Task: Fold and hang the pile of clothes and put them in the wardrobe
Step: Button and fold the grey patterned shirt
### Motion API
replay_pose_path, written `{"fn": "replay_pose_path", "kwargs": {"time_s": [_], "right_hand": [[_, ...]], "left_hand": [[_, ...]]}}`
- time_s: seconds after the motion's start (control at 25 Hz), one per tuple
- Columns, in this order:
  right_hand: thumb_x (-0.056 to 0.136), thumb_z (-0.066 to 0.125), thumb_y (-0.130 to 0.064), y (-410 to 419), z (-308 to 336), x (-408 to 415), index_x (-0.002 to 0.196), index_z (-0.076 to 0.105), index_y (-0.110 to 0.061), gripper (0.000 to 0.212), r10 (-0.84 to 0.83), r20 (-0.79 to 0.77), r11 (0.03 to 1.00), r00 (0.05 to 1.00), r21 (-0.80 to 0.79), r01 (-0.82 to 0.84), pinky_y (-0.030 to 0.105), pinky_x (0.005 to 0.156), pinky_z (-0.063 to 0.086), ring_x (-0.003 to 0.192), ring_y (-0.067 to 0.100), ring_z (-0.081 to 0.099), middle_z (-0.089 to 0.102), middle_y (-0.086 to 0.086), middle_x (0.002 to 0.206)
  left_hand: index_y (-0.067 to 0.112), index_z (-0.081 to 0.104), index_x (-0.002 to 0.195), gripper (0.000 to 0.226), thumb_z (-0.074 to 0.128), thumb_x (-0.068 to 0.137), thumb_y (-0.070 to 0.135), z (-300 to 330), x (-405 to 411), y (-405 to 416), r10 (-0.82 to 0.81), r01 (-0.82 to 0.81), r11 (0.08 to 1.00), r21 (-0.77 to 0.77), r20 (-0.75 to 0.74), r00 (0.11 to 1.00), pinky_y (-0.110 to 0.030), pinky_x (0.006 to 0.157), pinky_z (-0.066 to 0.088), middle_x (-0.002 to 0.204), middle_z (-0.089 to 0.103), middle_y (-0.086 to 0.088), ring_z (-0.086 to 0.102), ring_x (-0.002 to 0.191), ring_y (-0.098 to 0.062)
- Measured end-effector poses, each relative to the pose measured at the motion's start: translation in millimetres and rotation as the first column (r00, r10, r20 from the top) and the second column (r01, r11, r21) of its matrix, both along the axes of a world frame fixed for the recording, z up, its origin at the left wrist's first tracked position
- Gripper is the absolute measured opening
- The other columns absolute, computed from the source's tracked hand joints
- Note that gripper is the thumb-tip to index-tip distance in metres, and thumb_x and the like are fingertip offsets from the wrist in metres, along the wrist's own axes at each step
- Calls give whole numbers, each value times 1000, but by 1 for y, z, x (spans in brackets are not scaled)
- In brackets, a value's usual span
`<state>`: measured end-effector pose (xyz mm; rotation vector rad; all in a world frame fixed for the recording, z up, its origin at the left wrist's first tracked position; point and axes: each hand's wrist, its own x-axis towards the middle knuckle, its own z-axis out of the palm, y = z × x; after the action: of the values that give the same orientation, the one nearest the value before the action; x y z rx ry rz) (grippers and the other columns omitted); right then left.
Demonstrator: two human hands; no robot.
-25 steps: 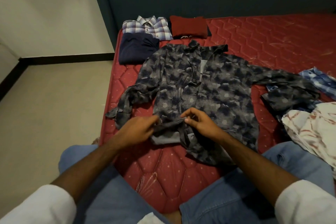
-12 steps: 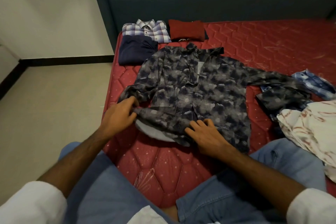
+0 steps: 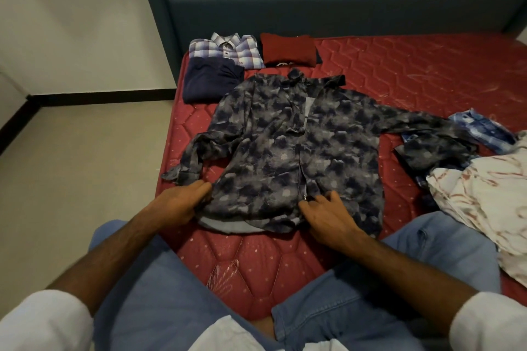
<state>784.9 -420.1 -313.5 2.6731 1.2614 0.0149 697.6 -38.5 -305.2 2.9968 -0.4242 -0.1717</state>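
Trouble lies at the hem: my left hand [image 3: 182, 202] pinches the near-left corner of the patterned shirt [image 3: 296, 151], spread front-up on the red mattress [image 3: 399, 71], while my right hand [image 3: 328, 214] rests loose-fingered by the placket. I judge an uneven tug could skew the front panels, or drag the far sleeve through the unfolded pile [image 3: 484, 185] beside it.

The patterned shirt [image 3: 288, 151] hides its own right cuff among the loose pile of clothes [image 3: 484, 188], which runs off the right edge. The left hand [image 3: 179, 202] has its fingertips tucked under the hem — whether it pinches the cloth cannot be told. A dark garment behind the folded red top [image 3: 288, 50] shows only as a sliver.
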Motion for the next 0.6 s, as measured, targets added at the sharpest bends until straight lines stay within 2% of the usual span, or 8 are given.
{"fn": "replay_pose_path", "kwargs": {"time_s": [0.08,0.12,0.2,0.28,0.36,0.44,0.52,0.6], "right_hand": [[76,72,-24,2,9,4,98,65,-23,23,159,-136,987,978,-2,-161,44,89,37,93,18,59,68,-5,92],[82,68,-25,3,19,5,101,67,-25,19,197,-275,974,941,-57,-221,44,96,31,98,14,53,66,-8,97],[89,64,-33,5,35,10,101,69,-29,14,99,-531,955,842,-188,-231,43,102,22,98,7,43,59,-17,92],[91,64,-47,8,40,12,92,66,-31,16,3,-613,965,790,-205,-162,44,107,27,91,5,49,58,-19,83],[89,65,-53,13,37,10,99,57,-30,26,37,-564,993,825,-74,-96,44,106,35,87,7,54,63,-14,93],[87,68,-47,19,28,2,120,48,-31,41,138,-451,990,882,66,-121,40,103,37,98,8,50,55,-11,113],[84,70,-43,23,16,-6,134,47,-32,56,269,-284,963,920,62,-262,42,100,35,114,16,44,47,-4,128],[82,72,-41,28,9,-4,132,53,-28,55,328,-240,939,913,-19,-343,47,103,32,118,20,43,47,0,130]], "left_hand": [[27,45,109,38,65,81,12,-1,-2,1,-39,36,997,72,42,998,-36,50,45,102,49,4,54,68,-18],[27,46,112,37,64,82,15,-2,-3,3,-54,51,994,96,31,998,-35,51,46,104,50,4,55,69,-17],[28,48,111,34,62,82,19,-5,-4,5,-55,56,991,120,-12,998,-32,53,43,105,55,4,59,73,-19],[27,48,106,30,61,80,21,-8,-6,4,-51,55,989,134,-33,998,-30,53,37,103,59,3,59,74,-19],[26,46,104,32,64,77,22,-12,-6,2,-68,68,988,138,-5,998,-28,52,36,97,61,2,59,70,-19],[25,48,108,38,68,75,23,-14,-6,2,-92,90,984,151,5,996,-27,50,40,92,62,1,61,68,-19],[25,54,110,34,66,78,25,-11,-5,4,-91,93,982,163,-17,996,-29,54,45,95,61,3,63,74,-18],[27,55,101,22,65,81,28,-6,-5,6,-54,64,986,151,-64,996,-27,59,44,94,56,7,60,76,-15]]}}
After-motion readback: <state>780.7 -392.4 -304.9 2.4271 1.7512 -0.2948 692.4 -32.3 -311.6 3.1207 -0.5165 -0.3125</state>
